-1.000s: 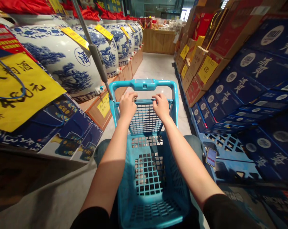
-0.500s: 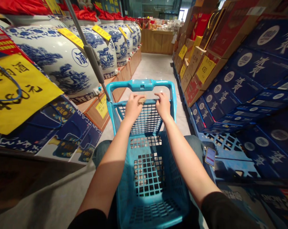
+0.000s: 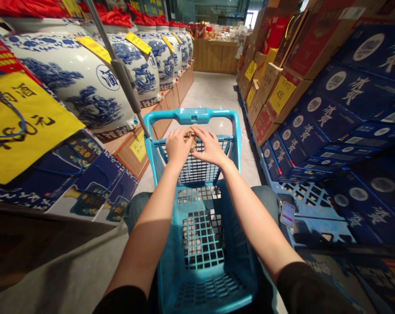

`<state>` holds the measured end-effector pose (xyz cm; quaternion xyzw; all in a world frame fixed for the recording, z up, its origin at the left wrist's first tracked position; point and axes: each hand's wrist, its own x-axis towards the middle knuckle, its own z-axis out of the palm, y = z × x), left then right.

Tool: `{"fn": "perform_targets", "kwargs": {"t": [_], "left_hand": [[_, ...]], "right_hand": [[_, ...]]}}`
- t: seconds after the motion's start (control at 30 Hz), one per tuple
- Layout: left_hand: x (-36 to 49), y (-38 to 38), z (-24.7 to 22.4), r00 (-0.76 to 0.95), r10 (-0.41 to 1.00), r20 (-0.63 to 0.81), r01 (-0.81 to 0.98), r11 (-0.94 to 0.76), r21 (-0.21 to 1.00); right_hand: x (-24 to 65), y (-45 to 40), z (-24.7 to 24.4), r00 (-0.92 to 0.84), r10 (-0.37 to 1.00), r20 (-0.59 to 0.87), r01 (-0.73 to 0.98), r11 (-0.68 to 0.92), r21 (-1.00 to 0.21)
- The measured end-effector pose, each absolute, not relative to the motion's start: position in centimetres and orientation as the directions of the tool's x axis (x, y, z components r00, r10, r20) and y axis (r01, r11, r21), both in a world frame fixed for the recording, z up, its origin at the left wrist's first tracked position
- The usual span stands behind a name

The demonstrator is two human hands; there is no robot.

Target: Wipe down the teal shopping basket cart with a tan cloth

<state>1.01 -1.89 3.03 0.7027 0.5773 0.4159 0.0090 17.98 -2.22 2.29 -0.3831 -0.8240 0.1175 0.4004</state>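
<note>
- Moved since the last frame: right hand (image 3: 211,147) came left, now at the small tan item (image 3: 193,140).
- Far left: yellow price sign (image 3: 27,124) over blue gift bags (image 3: 82,170); blue-and-white jars (image 3: 82,83) with red cloth tops behind; grey pole (image 3: 122,72) slants in front of the jars, down to the basket's far-left corner.
- My left hand (image 3: 177,147): fingers closed on the tan item, above the far mesh wall of the teal shopping basket (image 3: 171,237).
- Tan item: between my hands, just my side of the basket handle (image 3: 194,115). Exact type unclear.
- My right hand: thumb and fingers parted around its right side. Can't tell if they press it.
- Right: phone (image 3: 287,214), screen lit, on the blue pallet (image 3: 321,213); brown cartons (image 3: 271,83) and dark blue boxes (image 3: 348,87) stacked beyond.
</note>
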Motion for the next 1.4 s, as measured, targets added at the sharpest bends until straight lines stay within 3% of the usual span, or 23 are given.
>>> {"fn": "perform_targets", "kwargs": {"t": [0.13,0.3,0.43,0.5,0.67,0.73,0.93,1.03,1.1,1.17,1.3,1.4], "left_hand": [[2.0,-1.8,2.8,0.095,0.822,0.561,0.739,-0.436,0.514],[2.5,-2.0,2.7,0.174,0.812,0.557,0.691,-0.504,0.519],[2.1,-2.2,2.8,0.225,0.806,0.548,0.733,-0.511,0.450],[2.0,-2.2,2.9,0.235,0.811,0.536,0.762,-0.496,0.416],[2.0,-2.2,2.9,0.213,0.839,0.501,0.804,-0.442,0.397],[1.7,-2.0,2.9,0.170,0.846,0.505,0.804,-0.415,0.426],[0.5,-1.9,3.5,-0.023,0.789,0.614,0.712,-0.418,0.564],[0.7,-2.2,3.6,0.034,0.860,0.510,0.545,-0.443,0.711],[1.2,-2.4,3.5,0.185,0.910,0.370,0.430,-0.414,0.803],[1.8,-2.6,3.5,0.285,0.903,0.323,0.385,-0.416,0.824],[2.5,-2.7,3.7,0.253,0.869,0.425,0.361,-0.492,0.792],[2.4,-2.4,3.6,0.205,0.883,0.422,0.286,-0.466,0.837]], "right_hand": [[17.4,-2.5,2.3,-0.309,0.749,0.586,0.583,0.636,-0.506],[19.3,-1.4,2.4,-0.019,0.794,0.608,0.670,0.461,-0.582],[21.0,-0.7,2.1,0.187,0.756,0.627,0.703,0.342,-0.623],[20.7,-0.5,1.8,0.165,0.757,0.633,0.704,0.359,-0.613],[18.2,-1.1,1.7,-0.202,0.784,0.587,0.714,0.528,-0.460],[18.1,-1.3,1.9,-0.268,0.786,0.557,0.718,0.549,-0.429],[19.9,-1.3,2.2,-0.170,0.809,0.562,0.677,0.510,-0.530],[20.1,-1.3,2.4,0.004,0.775,0.632,0.656,0.475,-0.587],[20.1,-1.4,2.6,0.125,0.733,0.669,0.613,0.474,-0.633],[20.0,-1.4,2.9,0.206,0.722,0.660,0.535,0.482,-0.694],[19.5,-1.4,3.0,0.176,0.822,0.542,0.287,0.483,-0.827],[19.2,-1.1,3.0,0.096,0.876,0.473,0.071,0.468,-0.881]]}}
